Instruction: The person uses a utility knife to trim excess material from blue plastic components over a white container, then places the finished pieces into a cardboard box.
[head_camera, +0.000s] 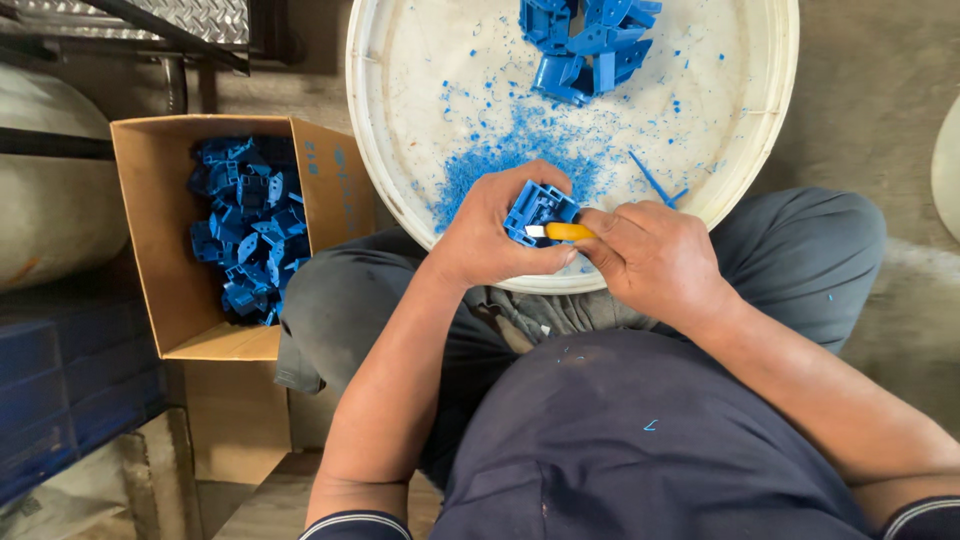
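Left hand (490, 235) clamped on blue part (538, 208), right hand (655, 255) gripping yellow knife (560, 232) against it — over white tray (400, 190) of shavings (510, 150), box (180, 290) of parts left.

1. The person sits with knees spread, both forearms reaching forward and converging in front of the torso.
2. The left hand (490, 235) is curled, its fingers wrapped over the top and the thumb pressed below in a closed grip.
3. The right hand (655, 255) is fisted knuckles-up, thumb and forefinger pinched toward the left hand.
4. The two hands nearly touch at the fingertips.
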